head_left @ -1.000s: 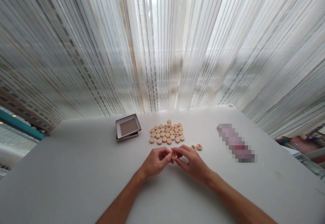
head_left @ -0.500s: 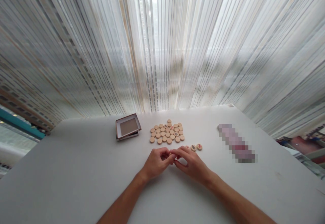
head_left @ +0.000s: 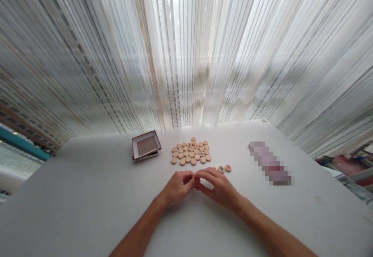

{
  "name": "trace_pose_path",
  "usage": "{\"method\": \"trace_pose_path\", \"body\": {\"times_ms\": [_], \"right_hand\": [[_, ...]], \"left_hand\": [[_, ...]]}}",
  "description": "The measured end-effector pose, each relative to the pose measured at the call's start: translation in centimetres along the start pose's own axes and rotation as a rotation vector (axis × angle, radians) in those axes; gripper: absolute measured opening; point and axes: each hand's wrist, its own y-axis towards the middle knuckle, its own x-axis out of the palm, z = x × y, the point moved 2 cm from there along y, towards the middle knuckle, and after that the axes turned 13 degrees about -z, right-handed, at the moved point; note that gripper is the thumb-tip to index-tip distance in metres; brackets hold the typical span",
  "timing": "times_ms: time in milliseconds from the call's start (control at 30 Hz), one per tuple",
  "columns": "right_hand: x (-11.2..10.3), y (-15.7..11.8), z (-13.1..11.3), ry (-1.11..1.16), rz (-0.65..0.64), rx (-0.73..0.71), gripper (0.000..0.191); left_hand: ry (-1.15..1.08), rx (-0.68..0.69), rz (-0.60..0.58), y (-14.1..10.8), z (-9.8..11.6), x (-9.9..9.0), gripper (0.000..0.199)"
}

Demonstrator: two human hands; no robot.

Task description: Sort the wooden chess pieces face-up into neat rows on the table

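My left hand (head_left: 177, 187) and my right hand (head_left: 220, 190) meet fingertip to fingertip just above the white table (head_left: 87, 194). Both have curled, pinching fingers; whatever is between them is hidden. Beyond the hands lies a close cluster of round wooden xiangqi pieces (head_left: 191, 154), most with blank sides up and a few showing red or black characters. Beside my right fingers is a short row of face-up pieces, among them a black-marked piece (head_left: 221, 169) and a red-marked piece (head_left: 228, 168). Another red-marked one is partly covered by my right hand.
An open shallow box (head_left: 147, 145) sits at the back left, stacked slightly askew on another box part. A long pinkish, pixelated object (head_left: 269, 163) lies to the right. Striped sheer curtains (head_left: 186, 55) hang behind the table's far edge.
The fingers of both hands have shifted slightly where they meet. The view has moved a little; the pieces and box stay in place.
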Motion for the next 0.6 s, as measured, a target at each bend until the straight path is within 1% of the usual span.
{"method": "trace_pose_path", "body": {"times_ms": [167, 333, 467, 600], "right_hand": [[-0.26, 0.05, -0.14, -0.054, -0.017, 0.000, 0.016], [-0.43, 0.04, -0.04, -0.098, -0.041, -0.016, 0.016], [-0.40, 0.02, 0.15, -0.105, -0.050, -0.025, 0.015], [-0.41, 0.00, 0.11, -0.094, -0.048, -0.018, 0.017]], "left_hand": [[0.010, 0.009, -0.029, 0.04, 0.51, -0.19, 0.038], [0.030, 0.012, -0.040, 0.04, 0.85, -0.30, 0.038], [0.043, 0.004, -0.021, 0.03, 0.68, -0.28, 0.036], [0.004, -0.007, -0.004, 0.04, 0.38, -0.22, 0.034]]}}
